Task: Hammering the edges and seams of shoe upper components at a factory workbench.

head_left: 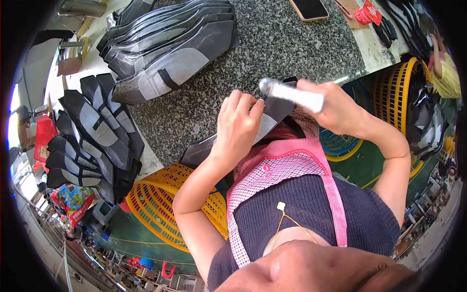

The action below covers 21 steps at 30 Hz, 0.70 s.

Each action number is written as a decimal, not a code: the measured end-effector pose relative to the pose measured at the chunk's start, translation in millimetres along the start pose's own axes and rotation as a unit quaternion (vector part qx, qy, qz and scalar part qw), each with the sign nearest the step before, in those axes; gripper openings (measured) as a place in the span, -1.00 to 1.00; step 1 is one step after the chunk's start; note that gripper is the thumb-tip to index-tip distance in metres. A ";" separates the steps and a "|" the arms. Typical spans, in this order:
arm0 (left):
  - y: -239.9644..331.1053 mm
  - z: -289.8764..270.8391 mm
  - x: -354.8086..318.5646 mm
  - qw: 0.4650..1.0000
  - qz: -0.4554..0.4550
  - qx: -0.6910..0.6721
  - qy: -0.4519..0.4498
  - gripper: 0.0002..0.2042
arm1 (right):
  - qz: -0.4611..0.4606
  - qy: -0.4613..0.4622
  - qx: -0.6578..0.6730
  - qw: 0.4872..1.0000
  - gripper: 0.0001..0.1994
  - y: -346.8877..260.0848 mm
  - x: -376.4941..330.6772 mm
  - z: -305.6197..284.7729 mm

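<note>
My right hand (328,102) is closed round a silvery hammer (292,94), slightly blurred. Its rounded end points left, toward my left fingertips. My left hand (238,119) pinches at the upper edge of a flat dark-grey piece with a lighter patch (266,124), which looks like a shoe upper. That piece lies along the near edge of the speckled stone tabletop (272,44), against my apron. Whatever small thing may sit between my left fingertips is too hidden to name. Part of the piece is covered by my left hand and wrist.
Similar pieces lie in a large stack (180,63) at the far left and a fanned pile (97,131) at the left edge. A phone (310,9) rests at the back. Yellow baskets stand below, left (155,214) and right (389,92). Another person's arm (438,56) shows far right.
</note>
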<state>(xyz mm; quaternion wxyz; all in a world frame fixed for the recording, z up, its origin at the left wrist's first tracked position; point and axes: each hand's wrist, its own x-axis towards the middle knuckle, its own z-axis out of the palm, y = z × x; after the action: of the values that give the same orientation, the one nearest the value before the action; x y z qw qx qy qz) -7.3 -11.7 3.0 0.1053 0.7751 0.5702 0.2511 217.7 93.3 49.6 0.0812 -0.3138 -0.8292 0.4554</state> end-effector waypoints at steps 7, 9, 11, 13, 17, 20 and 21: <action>-6.4 -13.0 -4.7 0.988 -0.096 -0.103 -0.061 -0.86 | -0.001 -0.028 -0.075 0.997 -0.76 11.6 0.7 3.1; 0.8 -9.4 -11.9 0.999 -0.034 -0.022 -0.026 -0.82 | -0.005 -0.013 -0.049 0.999 -0.76 2.1 1.7 0.1; 1.3 -9.4 -11.5 1.000 -0.017 -0.007 -0.017 -0.84 | -0.011 -0.006 0.015 1.000 -0.77 -3.8 -1.9 4.9; -4.5 -8.7 -12.2 0.999 -0.013 -0.030 -0.015 -0.85 | -0.006 -0.060 -0.064 0.996 -0.78 -6.3 -4.8 14.0; -19.4 -25.4 -16.9 0.975 -0.136 -0.156 -0.083 -0.90 | -0.002 -0.074 -0.095 0.993 -0.77 3.8 -3.4 18.8; -4.5 -16.6 -29.3 0.993 -0.088 -0.083 -0.013 -0.88 | -0.011 -0.043 -0.090 0.995 -0.79 2.3 0.9 13.9; -3.3 -16.4 -30.8 0.995 -0.068 -0.070 -0.010 -0.87 | -0.014 -0.019 -0.068 0.997 -0.80 1.0 3.0 12.8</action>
<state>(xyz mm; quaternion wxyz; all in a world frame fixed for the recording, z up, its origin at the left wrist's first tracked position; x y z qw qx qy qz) -25.3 -41.6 7.2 0.1818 0.7280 0.6011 0.2750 210.3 86.5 41.0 0.0502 -0.2986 -0.8639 0.4024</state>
